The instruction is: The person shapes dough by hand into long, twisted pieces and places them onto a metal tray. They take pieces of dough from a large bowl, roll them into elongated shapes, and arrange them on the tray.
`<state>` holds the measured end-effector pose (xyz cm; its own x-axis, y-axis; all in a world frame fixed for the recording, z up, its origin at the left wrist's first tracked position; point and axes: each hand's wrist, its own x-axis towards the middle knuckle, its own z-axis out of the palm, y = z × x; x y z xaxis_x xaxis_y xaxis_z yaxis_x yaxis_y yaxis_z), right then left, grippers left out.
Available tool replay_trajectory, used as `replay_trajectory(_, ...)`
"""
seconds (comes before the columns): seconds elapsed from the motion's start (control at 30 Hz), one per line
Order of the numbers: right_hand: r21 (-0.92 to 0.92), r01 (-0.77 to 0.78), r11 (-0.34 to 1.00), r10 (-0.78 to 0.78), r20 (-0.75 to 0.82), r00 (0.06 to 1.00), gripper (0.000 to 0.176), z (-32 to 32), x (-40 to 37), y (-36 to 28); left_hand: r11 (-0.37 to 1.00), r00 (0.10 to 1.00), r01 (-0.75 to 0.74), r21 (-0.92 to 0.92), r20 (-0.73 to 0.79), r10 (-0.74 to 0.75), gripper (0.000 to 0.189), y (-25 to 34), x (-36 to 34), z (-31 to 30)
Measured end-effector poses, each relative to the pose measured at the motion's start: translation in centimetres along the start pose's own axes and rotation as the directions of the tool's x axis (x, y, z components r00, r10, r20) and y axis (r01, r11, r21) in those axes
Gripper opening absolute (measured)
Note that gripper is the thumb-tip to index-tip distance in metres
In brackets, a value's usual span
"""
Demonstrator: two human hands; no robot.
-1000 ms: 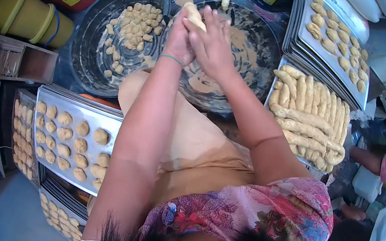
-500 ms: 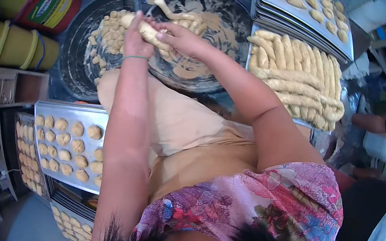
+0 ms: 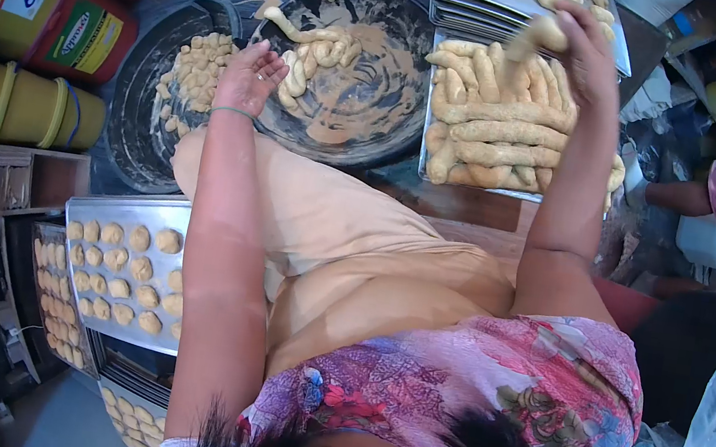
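Observation:
My right hand is raised at the upper right, its fingers around one end of a short dough roll that is blurred by motion. Below it lies a tray of long dough ropes, stacked in rows. At the edge between two black basins my left hand is open, palm up, fingers stretched out and holding nothing. Beside its fingertips, a coiled dough rope rests in the right basin, which is smeared with brown powder. Small dough pieces fill part of the left basin.
Stacked metal trays bearing shaped dough stand at the upper right. At lower left a tray holds round dough balls, with more trays below it. Buckets line the left side. Another person's arm shows at right.
My right hand has left the left hand and swung up and right, carrying a dough roll over the tray of ropes. My left hand has let go and opened.

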<state>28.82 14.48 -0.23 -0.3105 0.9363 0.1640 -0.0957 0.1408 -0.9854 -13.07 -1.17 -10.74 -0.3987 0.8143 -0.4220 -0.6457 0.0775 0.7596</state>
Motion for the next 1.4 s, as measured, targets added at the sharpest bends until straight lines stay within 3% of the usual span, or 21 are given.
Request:
replay_trajectory(0.03, -0.303, 0.14, 0.943, -0.157, -0.034, 0.987, 0.022, -2.3, -0.1, -0.8, 0.999, 1.0, -0.006, 0.05, -0.01, 0.007, 0.016, -0.1, 0.2, -0.2)
replay_trajectory(0.07, -0.579, 0.244, 0.778, -0.313, -0.02, 0.949, 0.019, -4.5, -0.2, -1.4, 0.998, 1.0, -0.006, 0.063, -0.009, 0.006, 0.016, -0.2, 0.2, -0.5)
replay_trajectory(0.13, -0.815, 0.032, 0.578, -0.339, -0.204, 0.918, 0.021, -8.3, -0.7, -2.2, 0.996, 1.0, -0.001, 0.091, -0.001, 0.001, 0.016, -0.2, 0.3, -0.8)
replay_trajectory(0.23, -0.963, -0.193, 0.187, -0.392, -0.253, 0.884, 0.024, -10.9, -1.8, -2.9, 0.986, 0.999, -0.006, 0.169, -0.049, 0.014, 0.018, -0.2, 0.0, -0.8)
replay_trajectory(0.33, -0.986, -0.169, 0.016, -0.128, -0.169, 0.977, 0.029, -12.0, -1.5, 1.2, 0.978, 0.999, 0.009, 0.208, -0.046, 0.0, 0.02, -0.1, -0.3, -0.8)
replay_trajectory(0.4, -0.941, -0.056, 0.335, 0.132, -0.012, 0.991, 0.031, -11.5, -2.2, 3.7, 0.97, 1.0, -0.002, 0.245, -0.027, 0.009, 0.024, -0.2, 0.0, -1.2)
replay_trajectory(0.47, -0.729, -0.248, 0.638, 0.168, -0.183, 0.969, 0.033, -10.7, -2.3, 4.8, 0.96, 1.0, 0.0, 0.278, -0.027, 0.008, 0.025, -0.3, -0.2, -1.2)
replay_trajectory(0.5, -0.869, -0.141, 0.474, -0.025, -0.173, 0.985, 0.034, -13.4, -1.8, 6.8, 0.953, 1.0, -0.003, 0.302, -0.015, 0.008, 0.026, -0.2, -0.3, -1.1)
replay_trajectory(0.6, -0.925, -0.267, 0.271, -0.08, -0.298, 0.951, 0.033, -19.7, -0.9, 9.6, 0.931, 0.999, 0.0, 0.366, -0.039, 0.016, 0.023, 0.1, -1.5, -0.3)
replay_trajectory(0.73, -0.959, -0.251, 0.135, 0.0, -0.253, 0.967, 0.04, -22.7, -2.5, 12.4, 0.93, 0.999, 0.006, 0.368, -0.047, 0.012, 0.023, 0.2, -1.0, -0.7)
replay_trajectory(0.77, -0.908, -0.254, 0.334, 0.068, -0.246, 0.967, 0.04, -23.2, -3.0, 13.8, 0.926, 0.999, 0.01, 0.377, -0.051, 0.01, 0.024, 0.1, -1.0, -0.6)
replay_trajectory(0.87, -0.898, -0.215, 0.383, 0.149, -0.17, 0.974, 0.036, -22.2, -4.4, 10.4, 0.915, 0.999, 0.013, 0.404, -0.051, 0.008, 0.026, 0.0, -1.0, -0.1)
replay_trajectory(0.9, -0.624, -0.436, 0.648, 0.341, -0.274, 0.899, 0.024, -22.4, -4.2, 9.4, 0.91, 0.999, 0.01, 0.414, -0.042, 0.008, 0.027, -0.1, -1.0, -0.1)
replay_trajectory(0.93, -0.61, -0.415, 0.675, 0.281, -0.308, 0.909, 0.019, -22.5, -4.7, 8.8, 0.906, 0.999, 0.007, 0.424, -0.032, 0.008, 0.028, -0.1, -1.0, -0.1)
replay_trajectory(1.0, -0.685, -0.366, 0.63, 0.281, -0.239, 0.93, 0.026, -26.6, -4.6, 9.9, 0.906, 0.999, 0.01, 0.423, -0.041, 0.008, 0.029, -0.1, -0.8, -0.4)
replay_trajectory(1.1, -0.96, -0.258, 0.107, 0.048, -0.254, 0.966, 0.038, -26.2, -5.7, 9.7, 0.899, 0.999, 0.006, 0.438, -0.039, 0.012, 0.031, -0.1, -0.6, -0.6)
replay_trajectory(1.17, -0.89, -0.151, 0.429, 0.023, -0.157, 0.987, 0.035, -21.2, -5.8, 8.7, 0.889, 0.999, 0.007, 0.459, -0.041, 0.014, 0.031, -0.3, -0.6, -0.3)
replay_trajectory(1.23, -0.876, -0.141, 0.461, 0.057, -0.13, 0.99, 0.035, -18.7, -5.7, 8.9, 0.874, 0.999, 0.013, 0.485, -0.053, 0.014, 0.032, -0.4, -0.8, 0.1)
replay_trajectory(1.27, -0.923, -0.182, 0.338, 0.113, -0.152, 0.982, 0.035, -18.2, -5.4, 9.6, 0.866, 0.998, 0.013, 0.5, -0.053, 0.016, 0.032, -0.4, -1.0, 0.3)
replay_trajectory(1.33, -0.896, -0.288, 0.338, 0.198, -0.231, 0.953, 0.034, -18.4, -5.1, 10.4, 0.85, 0.998, 0.008, 0.526, -0.058, 0.027, 0.032, -0.4, -1.6, 0.8)
replay_trajectory(1.4, -0.713, -0.419, 0.563, 0.288, -0.307, 0.907, 0.034, -20.3, -4.9, 10.7, 0.838, 0.999, 0.009, 0.546, -0.043, 0.017, 0.032, -0.1, -1.8, 0.4)
